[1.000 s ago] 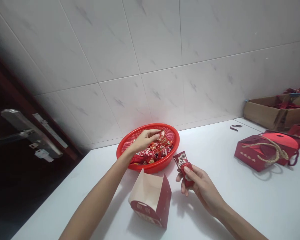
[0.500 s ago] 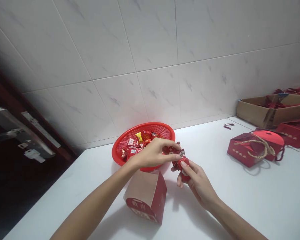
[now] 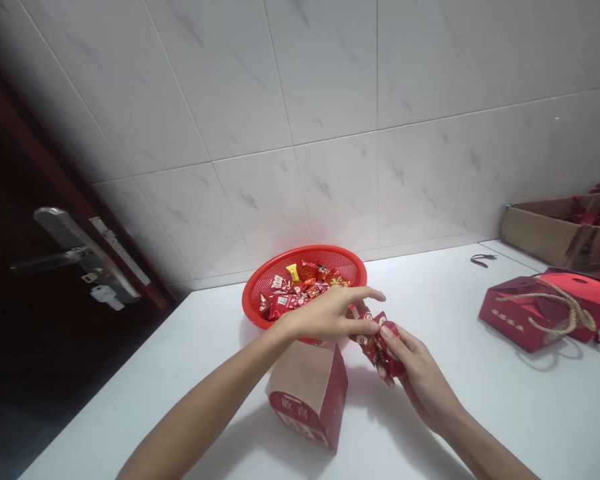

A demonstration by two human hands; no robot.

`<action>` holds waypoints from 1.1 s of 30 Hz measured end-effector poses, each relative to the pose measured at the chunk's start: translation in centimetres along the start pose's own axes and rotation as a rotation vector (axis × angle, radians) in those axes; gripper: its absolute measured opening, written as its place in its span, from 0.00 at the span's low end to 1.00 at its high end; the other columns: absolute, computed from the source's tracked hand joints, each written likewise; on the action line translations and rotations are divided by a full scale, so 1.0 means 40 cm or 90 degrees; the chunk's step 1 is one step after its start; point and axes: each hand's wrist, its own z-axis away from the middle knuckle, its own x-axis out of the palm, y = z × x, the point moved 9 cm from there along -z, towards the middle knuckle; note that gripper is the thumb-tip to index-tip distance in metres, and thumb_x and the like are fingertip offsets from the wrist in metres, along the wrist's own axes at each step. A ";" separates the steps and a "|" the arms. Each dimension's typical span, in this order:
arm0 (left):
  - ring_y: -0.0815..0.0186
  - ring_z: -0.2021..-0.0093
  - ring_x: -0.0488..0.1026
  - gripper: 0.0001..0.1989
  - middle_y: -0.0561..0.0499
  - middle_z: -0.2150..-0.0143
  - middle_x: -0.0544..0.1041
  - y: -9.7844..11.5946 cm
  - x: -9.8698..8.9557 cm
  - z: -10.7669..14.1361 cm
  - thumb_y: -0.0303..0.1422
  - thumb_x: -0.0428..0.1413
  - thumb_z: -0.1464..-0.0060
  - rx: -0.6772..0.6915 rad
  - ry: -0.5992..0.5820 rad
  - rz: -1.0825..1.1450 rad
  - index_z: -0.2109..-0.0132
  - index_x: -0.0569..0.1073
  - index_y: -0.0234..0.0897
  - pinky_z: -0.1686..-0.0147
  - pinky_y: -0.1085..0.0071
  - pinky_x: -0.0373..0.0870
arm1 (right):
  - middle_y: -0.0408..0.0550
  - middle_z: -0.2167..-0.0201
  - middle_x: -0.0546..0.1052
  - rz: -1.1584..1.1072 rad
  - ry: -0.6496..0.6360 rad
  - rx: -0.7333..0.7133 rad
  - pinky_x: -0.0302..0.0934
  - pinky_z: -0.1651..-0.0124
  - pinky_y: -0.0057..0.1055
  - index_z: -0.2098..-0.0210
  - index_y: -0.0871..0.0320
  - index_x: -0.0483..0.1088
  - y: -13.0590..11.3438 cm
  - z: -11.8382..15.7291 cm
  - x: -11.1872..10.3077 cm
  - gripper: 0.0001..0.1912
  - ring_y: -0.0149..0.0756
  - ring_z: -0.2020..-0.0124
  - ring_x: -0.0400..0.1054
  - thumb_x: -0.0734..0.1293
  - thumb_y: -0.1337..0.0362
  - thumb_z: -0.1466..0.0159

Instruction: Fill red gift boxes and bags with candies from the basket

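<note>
Several red wrapped candies (image 3: 391, 348) are gripped by my right hand (image 3: 420, 373), to the right of the basket. My left hand (image 3: 330, 315) reaches over the basket's front right edge, its thumb against the candies and its index finger stretched out; its lower fingers are hidden. Behind it, the red basket (image 3: 251, 293) holds many candies in red wrappers and a yellow one (image 3: 293, 273). In front of the basket a red and tan paper box (image 3: 305, 377) stands on the white table (image 3: 180, 373).
At the right are red gift boxes (image 3: 515, 320) with rope handles. A cardboard carton (image 3: 540, 233) with red things stands behind them. A dark cord piece (image 3: 483, 260) lies near the tiled wall (image 3: 330, 187). A dark door (image 3: 35, 280) with keys is at the left.
The view has shifted, so the scene sits further right. My left index finger has lifted and straightened away from the candies. More of the candies in my right hand show.
</note>
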 end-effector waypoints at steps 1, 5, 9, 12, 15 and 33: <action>0.62 0.60 0.78 0.26 0.46 0.57 0.80 -0.014 -0.014 0.002 0.42 0.57 0.40 -0.019 -0.010 0.025 0.37 0.68 0.41 0.58 0.65 0.73 | 0.45 0.73 0.72 0.006 0.008 0.002 0.54 0.75 0.28 0.69 0.58 0.72 0.001 0.000 -0.004 0.24 0.29 0.77 0.61 0.70 0.41 0.41; 0.60 0.56 0.78 0.27 0.43 0.49 0.79 -0.133 -0.175 0.023 0.45 0.52 0.39 -0.121 0.130 0.011 0.37 0.68 0.38 0.56 0.66 0.72 | 0.44 0.75 0.71 0.007 0.046 0.002 0.55 0.69 0.30 0.74 0.58 0.71 0.002 -0.003 -0.021 0.24 0.31 0.73 0.60 0.71 0.42 0.42; 0.54 0.52 0.77 0.30 0.40 0.49 0.79 -0.327 -0.286 0.069 0.45 0.58 0.48 -0.299 0.132 -0.133 0.41 0.72 0.34 0.54 0.65 0.71 | 0.45 0.74 0.72 -0.031 0.057 0.023 0.59 0.68 0.31 0.72 0.58 0.72 0.007 -0.004 -0.023 0.24 0.33 0.72 0.62 0.72 0.42 0.44; 0.48 0.42 0.71 0.41 0.41 0.40 0.74 -0.446 -0.271 0.110 0.44 0.69 0.68 -0.447 0.001 -0.233 0.42 0.73 0.42 0.52 0.65 0.71 | 0.46 0.72 0.73 -0.060 0.043 0.045 0.63 0.69 0.32 0.70 0.58 0.73 0.011 -0.002 -0.013 0.23 0.34 0.73 0.66 0.73 0.42 0.45; 0.44 0.40 0.70 0.51 0.40 0.36 0.70 -0.500 -0.229 0.138 0.41 0.72 0.78 -0.544 -0.085 -0.245 0.39 0.71 0.46 0.56 0.63 0.73 | 0.47 0.70 0.75 -0.061 0.028 0.051 0.64 0.71 0.31 0.68 0.58 0.73 0.013 -0.001 -0.005 0.23 0.35 0.73 0.70 0.73 0.43 0.44; 0.52 0.52 0.77 0.27 0.45 0.50 0.80 -0.481 -0.326 0.063 0.37 0.63 0.59 -0.305 0.271 -0.079 0.49 0.75 0.35 0.55 0.65 0.74 | 0.45 0.72 0.73 -0.025 0.022 0.040 0.63 0.73 0.29 0.68 0.58 0.72 0.023 -0.008 -0.014 0.24 0.35 0.74 0.72 0.72 0.42 0.44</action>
